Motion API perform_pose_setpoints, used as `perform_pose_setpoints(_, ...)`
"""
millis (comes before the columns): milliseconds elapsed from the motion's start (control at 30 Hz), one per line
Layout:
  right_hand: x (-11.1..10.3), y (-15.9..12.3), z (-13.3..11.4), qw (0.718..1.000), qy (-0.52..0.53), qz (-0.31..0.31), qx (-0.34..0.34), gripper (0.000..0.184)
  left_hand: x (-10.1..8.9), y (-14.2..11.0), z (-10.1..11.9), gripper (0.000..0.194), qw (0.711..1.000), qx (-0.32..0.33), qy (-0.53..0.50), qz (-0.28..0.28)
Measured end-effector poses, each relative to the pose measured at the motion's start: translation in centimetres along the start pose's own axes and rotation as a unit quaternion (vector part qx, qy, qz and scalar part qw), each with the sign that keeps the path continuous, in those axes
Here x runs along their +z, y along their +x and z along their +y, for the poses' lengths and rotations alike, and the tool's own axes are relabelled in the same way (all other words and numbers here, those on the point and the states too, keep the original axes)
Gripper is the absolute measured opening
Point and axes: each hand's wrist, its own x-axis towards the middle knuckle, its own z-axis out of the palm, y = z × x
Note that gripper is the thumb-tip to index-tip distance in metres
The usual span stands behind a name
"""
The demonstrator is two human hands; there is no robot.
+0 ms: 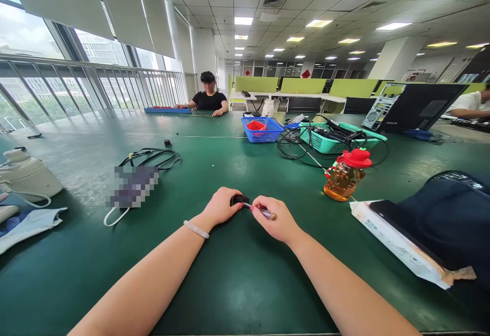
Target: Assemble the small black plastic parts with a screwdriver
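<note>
My left hand point(223, 207), with a pale bangle at the wrist, is closed on a small black part point(239, 199) low over the green table point(245, 285). In my right hand point(278, 218) is a screwdriver point(268, 214) with a brownish, see-through handle. Its thin metal shaft points left and its tip meets the near side of the black part; the exact contact point is too small to make out. Another small black piece point(167, 143) lies farther off to the left.
A black cable point(168, 160) coils on the left near a white bottle point(28, 175). Beyond my hands stand a blue basket point(264, 134) and a green basket point(333, 145) of cables. At right are a red-lidded jar point(342, 177) and a phone point(406, 231). A person point(209, 100) sits opposite.
</note>
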Motion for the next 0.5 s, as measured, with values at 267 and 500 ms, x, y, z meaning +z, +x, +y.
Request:
perform_pose_setpoints(267, 0.2, -0.3, -0.3, 0.984, -0.127, -0.004, -0.127, 0.017, 0.1, 0.0, 0.0, 0.028, 1.000, -0.005, 0.003, 0.005)
perform_pose_setpoints(500, 0.8, -0.3, -1.1, 0.941, -0.251, -0.059, -0.217, 0.016, 0.1, 0.0, 0.1, 0.029, 1.000, -0.013, 0.002, 0.006)
